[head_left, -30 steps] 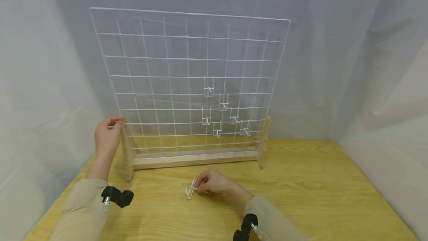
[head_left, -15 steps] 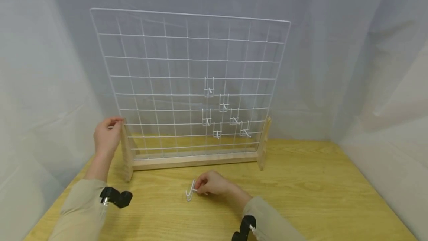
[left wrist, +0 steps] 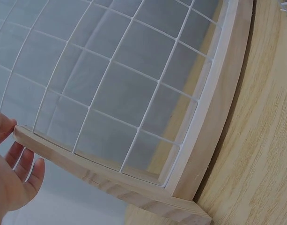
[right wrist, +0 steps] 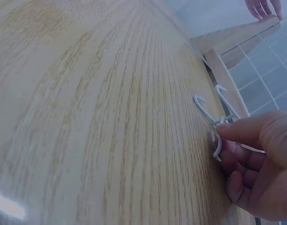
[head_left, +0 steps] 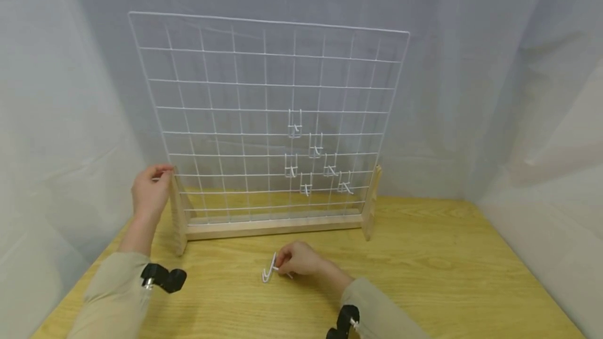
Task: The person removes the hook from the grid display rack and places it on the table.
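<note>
Roughly midway between the side edges of the desk (head_left: 424, 271), a white hook (head_left: 271, 268) sits just left of the right hand (head_left: 300, 259), whose thumb and fingers pinch it. Toward the left edge, the left hand (head_left: 149, 192) pinches the top of a post (head_left: 178, 216) on the rack (head_left: 278, 227).

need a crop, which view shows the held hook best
The right wrist view: the hook is largest there, its two curved ends plain beside the right hand. The head view shows it small; the left wrist view, perhaps a corner sliver.
</note>
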`<state>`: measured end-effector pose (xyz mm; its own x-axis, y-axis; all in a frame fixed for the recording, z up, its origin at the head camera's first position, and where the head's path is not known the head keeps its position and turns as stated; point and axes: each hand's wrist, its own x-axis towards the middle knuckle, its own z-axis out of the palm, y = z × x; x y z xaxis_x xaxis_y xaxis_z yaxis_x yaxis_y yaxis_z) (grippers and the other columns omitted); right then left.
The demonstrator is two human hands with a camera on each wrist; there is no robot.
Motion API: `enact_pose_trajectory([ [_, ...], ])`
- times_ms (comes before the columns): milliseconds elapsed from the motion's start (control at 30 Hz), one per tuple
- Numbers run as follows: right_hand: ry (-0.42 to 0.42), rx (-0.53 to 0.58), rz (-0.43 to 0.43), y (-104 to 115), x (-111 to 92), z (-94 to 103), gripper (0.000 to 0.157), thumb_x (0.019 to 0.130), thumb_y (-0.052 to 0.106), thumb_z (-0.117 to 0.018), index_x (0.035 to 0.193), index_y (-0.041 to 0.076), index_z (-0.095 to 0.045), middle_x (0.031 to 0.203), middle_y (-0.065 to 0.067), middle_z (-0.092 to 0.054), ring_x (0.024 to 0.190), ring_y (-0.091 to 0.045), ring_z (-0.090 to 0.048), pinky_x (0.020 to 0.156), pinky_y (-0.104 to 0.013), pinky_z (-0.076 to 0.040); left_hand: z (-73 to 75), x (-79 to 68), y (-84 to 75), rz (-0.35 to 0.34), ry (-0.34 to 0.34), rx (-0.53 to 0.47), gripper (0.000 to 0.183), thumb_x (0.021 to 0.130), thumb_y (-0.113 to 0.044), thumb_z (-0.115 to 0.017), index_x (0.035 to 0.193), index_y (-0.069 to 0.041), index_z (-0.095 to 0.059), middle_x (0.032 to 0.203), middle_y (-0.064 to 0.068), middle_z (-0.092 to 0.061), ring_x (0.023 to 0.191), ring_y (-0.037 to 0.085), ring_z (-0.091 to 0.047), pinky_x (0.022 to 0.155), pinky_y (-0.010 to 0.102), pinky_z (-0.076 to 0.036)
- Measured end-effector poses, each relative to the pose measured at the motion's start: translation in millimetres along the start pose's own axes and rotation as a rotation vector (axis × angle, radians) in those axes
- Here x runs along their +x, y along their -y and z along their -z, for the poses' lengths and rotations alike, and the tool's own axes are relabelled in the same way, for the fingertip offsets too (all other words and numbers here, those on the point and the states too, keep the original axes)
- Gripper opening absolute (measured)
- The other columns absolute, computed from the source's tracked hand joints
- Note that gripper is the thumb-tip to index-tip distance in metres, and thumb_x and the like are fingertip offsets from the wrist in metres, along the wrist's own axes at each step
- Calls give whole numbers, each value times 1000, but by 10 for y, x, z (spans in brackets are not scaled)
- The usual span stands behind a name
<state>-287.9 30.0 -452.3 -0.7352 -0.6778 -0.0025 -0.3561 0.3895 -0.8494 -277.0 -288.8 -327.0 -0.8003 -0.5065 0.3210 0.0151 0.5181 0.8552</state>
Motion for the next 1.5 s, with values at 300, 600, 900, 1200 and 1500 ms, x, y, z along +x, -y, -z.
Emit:
enact_pose_trajectory([
  [300,-38,56,-63,-19,-20,11,7,76,-4,-68,82,-4,-66,66,0,-58,54,-7,-47,49,-17,-39,-8,-2,1,0,-9,-2,34,96,-19,-42,118,1,-58,110,13,-52,94,16,-44,69,24,-37],
  [600,-57,111,-98,-132,-49,176,13,77,0,-68,89,-5,-66,68,3,-58,56,-7,-48,50,-18,-39,-11,10,13,-3,-20,-6,33,95,-18,-43,117,1,-59,107,12,-53,88,13,-45,68,22,-37],
  [900,-85,212,-137,-156,-153,342,17,80,1,-66,94,-7,-64,71,1,-59,58,-10,-49,51,-21,-41,-18,12,9,10,-27,-12,33,95,-17,-43,117,0,-59,108,11,-53,89,12,-45,69,22,-37],
  [1200,-114,152,-94,-164,-219,649,22,86,7,-63,101,-8,-62,80,-9,-63,69,-16,-55,60,-30,-47,-16,-1,15,-3,-4,-3,34,94,-17,-42,118,1,-58,110,13,-54,92,15,-45,69,23,-38],
  [1500,-230,158,-99,-159,-272,922,22,88,12,-61,100,-6,-62,79,-2,-61,70,-15,-56,62,-32,-49,-12,1,15,6,-8,-8,34,95,-18,-42,119,0,-58,113,13,-53,90,13,-46,68,22,-38],
])
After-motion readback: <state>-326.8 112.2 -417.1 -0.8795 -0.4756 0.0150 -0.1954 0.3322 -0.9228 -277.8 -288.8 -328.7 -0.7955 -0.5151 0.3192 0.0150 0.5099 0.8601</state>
